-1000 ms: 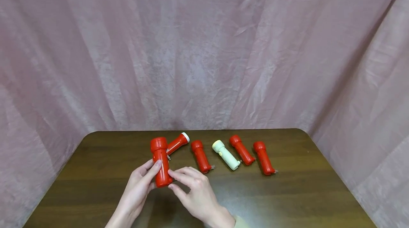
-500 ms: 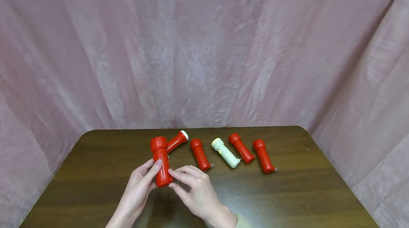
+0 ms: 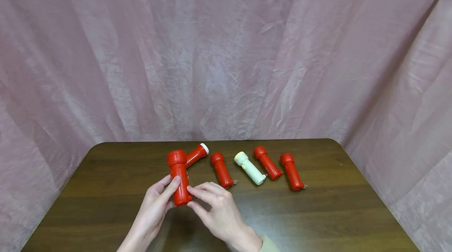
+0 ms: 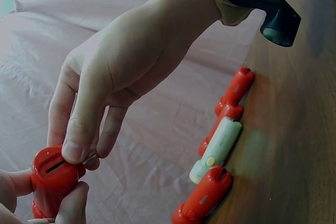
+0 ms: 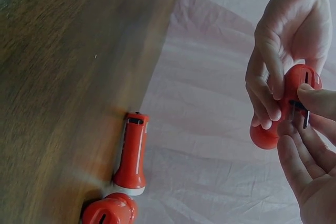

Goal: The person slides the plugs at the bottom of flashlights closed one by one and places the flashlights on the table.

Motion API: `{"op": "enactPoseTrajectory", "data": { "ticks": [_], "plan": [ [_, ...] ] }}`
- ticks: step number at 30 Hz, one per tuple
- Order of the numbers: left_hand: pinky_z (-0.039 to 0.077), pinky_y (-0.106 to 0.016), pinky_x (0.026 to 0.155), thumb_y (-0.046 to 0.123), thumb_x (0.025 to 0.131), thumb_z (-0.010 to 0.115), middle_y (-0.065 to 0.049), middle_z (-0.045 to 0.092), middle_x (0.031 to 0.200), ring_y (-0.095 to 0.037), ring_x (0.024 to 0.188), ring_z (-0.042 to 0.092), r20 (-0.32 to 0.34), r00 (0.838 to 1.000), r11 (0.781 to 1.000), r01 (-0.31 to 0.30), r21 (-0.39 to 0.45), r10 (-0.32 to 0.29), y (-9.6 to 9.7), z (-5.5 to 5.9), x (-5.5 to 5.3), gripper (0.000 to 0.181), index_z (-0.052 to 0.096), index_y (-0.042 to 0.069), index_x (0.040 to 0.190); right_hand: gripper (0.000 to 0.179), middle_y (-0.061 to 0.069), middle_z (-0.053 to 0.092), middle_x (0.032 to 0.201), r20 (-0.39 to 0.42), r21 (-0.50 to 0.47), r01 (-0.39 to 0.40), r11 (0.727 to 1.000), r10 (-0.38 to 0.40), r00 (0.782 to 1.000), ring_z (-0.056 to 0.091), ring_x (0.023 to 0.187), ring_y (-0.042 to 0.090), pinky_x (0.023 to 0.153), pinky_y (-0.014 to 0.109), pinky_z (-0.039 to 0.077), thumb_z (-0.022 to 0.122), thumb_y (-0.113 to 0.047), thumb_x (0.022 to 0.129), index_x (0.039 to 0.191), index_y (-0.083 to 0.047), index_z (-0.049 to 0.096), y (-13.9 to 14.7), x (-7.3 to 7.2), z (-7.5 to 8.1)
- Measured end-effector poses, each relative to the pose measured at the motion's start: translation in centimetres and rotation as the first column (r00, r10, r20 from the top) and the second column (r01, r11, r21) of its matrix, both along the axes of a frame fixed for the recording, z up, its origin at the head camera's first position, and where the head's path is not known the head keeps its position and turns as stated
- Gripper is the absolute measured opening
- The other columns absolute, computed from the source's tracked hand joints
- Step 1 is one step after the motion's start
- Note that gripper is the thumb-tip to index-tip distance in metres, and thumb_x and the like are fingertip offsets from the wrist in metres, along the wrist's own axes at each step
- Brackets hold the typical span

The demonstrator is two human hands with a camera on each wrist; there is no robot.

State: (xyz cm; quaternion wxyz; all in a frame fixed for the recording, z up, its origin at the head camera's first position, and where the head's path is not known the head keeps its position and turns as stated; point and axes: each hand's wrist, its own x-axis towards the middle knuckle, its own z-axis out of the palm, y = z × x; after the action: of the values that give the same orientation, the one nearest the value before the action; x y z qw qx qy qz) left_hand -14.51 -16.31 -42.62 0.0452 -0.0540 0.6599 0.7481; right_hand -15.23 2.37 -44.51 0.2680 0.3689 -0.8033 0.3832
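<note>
Above the near part of the table, my left hand (image 3: 153, 205) grips a red flashlight (image 3: 177, 159) by its body, thumb across the front and the wide head pointing away. My right hand (image 3: 219, 209) meets its tail end from the right. In the right wrist view, the right thumb presses on the slotted tail, and metal plug prongs (image 5: 306, 119) stick out beside the right fingertips, which pinch around them. The left wrist view shows the dark slot (image 4: 54, 167) in the tail, with the right thumb and fingers at its edge.
Behind the held flashlight lies a red flashlight with a white rim (image 3: 198, 154). To its right rest a red flashlight (image 3: 221, 170), a pale green flashlight (image 3: 251, 172), and two more red flashlights. A pink curtain (image 3: 226, 55) hangs behind the wooden table (image 3: 318, 220).
Both hands keep nearly the same hold. The held flashlight has shifted very slightly to the right, and the head view has tilted a little.
</note>
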Motion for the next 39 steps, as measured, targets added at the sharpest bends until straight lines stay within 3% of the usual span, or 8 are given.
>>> {"op": "enactPoseTrajectory", "data": {
  "ticks": [9,19,33,39],
  "plan": [
    [0.061,-0.023,0.082,0.022,0.110,0.054,0.011,0.076,0.101,-0.008,0.090,0.073,0.021,1.000,1.000,-0.003,-0.020,0.004,-0.05,-0.05,0.00,0.048,0.049,-0.006,0.148,0.032,-0.001,0.080,0.102,-0.003,-0.001,0.006,1.000,-0.006,1.000,0.075,0.093,0.012,0.087,0.015,0.058,0.087,-0.013,0.085,0.116,-0.009,0.080,-0.07,-0.06,-0.07],
    [0.062,-0.025,0.084,0.026,0.110,0.056,0.004,0.077,0.121,-0.007,0.099,0.073,0.034,0.999,1.000,-0.002,-0.022,0.003,0.02,0.07,0.04,0.049,0.051,-0.003,0.149,0.032,-0.001,0.080,0.101,-0.001,0.006,0.013,1.000,-0.013,1.000,0.075,0.093,0.011,0.087,0.014,0.058,0.087,-0.014,0.085,0.115,-0.010,0.080,-0.10,0.01,-0.07],
    [0.062,-0.024,0.081,0.023,0.110,0.055,0.005,0.074,0.107,-0.008,0.091,0.074,0.039,0.999,0.999,0.001,-0.039,0.001,-0.05,-0.14,-0.07,0.050,0.047,-0.005,0.151,0.033,-0.002,0.080,0.100,-0.001,-0.002,0.016,1.000,-0.016,1.000,0.074,0.093,0.010,0.087,0.015,0.058,0.088,-0.014,0.084,0.115,-0.010,0.080,-0.09,0.09,-0.07],
    [0.062,-0.025,0.082,0.023,0.110,0.054,0.003,0.076,0.114,-0.007,0.093,0.075,0.023,1.000,1.000,0.001,-0.029,-0.001,0.02,-0.19,0.00,0.050,0.047,-0.006,0.151,0.032,-0.003,0.080,0.100,0.001,-0.004,0.021,1.000,-0.021,1.000,0.074,0.093,0.010,0.087,0.015,0.058,0.088,-0.014,0.084,0.115,-0.011,0.080,-0.13,0.10,-0.17]
  ]
}}
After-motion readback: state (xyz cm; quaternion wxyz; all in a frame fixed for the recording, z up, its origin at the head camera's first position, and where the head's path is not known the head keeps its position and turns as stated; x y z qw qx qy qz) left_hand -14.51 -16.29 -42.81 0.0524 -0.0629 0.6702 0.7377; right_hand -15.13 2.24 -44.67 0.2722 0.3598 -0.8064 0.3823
